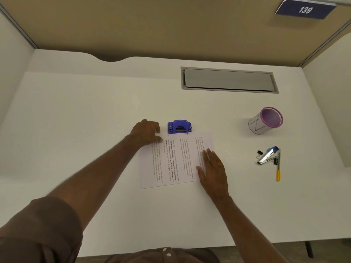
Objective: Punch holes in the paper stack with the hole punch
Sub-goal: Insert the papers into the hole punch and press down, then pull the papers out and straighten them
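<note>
- The stack of white printed paper sheets [171, 160] lies flat on the white desk [95, 114], turned sideways so its lines of text run away from the person, with its far edge touching the mouth of the small blue metal hole punch [179, 126]. This reads as the lining-up step: the edge is being fed or squared into the slot before any pressing.
- Whether the edge is fully seated in the slot cannot be told from this view.
- The left hand [147, 132] sits at the stack's far left corner, just beside the punch, knuckles raised and fingers curled down; the thumb and fingertips seem to pinch or steady that corner, though how firmly is unclear.
- The right hand [213, 170] lies open and flat, palm down, over the stack's right edge, holding nothing, likely pinning the sheets so they stay aligned.
- Both forearms reach forward, the left more stretched.
- A purple-rimmed white cup [266, 120] and a blue-and-silver stapler [268, 155] stand well apart to the right, clear of the work.
</note>
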Demonstrator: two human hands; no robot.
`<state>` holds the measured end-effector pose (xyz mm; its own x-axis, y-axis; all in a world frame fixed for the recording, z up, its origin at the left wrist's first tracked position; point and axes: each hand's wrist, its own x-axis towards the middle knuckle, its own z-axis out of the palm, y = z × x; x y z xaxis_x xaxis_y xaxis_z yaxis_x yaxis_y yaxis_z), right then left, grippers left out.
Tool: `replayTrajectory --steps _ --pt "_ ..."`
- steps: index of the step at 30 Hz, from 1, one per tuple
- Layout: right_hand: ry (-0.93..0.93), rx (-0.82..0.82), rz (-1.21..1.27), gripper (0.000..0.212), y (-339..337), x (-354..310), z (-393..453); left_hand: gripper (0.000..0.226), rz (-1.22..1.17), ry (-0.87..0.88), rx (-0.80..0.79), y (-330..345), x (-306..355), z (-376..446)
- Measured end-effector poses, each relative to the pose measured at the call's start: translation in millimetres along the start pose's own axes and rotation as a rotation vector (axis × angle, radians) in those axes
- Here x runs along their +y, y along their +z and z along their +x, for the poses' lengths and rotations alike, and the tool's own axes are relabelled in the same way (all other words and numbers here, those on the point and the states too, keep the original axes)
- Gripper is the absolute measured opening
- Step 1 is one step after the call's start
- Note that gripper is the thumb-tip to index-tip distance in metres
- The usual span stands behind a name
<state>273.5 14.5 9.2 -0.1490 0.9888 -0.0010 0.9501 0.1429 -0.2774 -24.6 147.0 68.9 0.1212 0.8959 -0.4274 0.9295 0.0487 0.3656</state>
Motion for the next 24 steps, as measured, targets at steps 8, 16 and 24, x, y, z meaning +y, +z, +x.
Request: replayTrajectory --steps 8,16,24 --pt "-0.061 0.031 0.077 0.065 -2 11 -11 0.024 -0.117 0.046 -0.06 17 -7 -7" --pt "0.541 0.365 0.79 0.043 -26 1 -52 0.007 -0.401 0.101 -0.009 45 -26 -37" --pt "0.973 0.276 1.313 0.035 -40 -4 -71 0.008 -0.757 0.074 0.079 62 -30 -59"
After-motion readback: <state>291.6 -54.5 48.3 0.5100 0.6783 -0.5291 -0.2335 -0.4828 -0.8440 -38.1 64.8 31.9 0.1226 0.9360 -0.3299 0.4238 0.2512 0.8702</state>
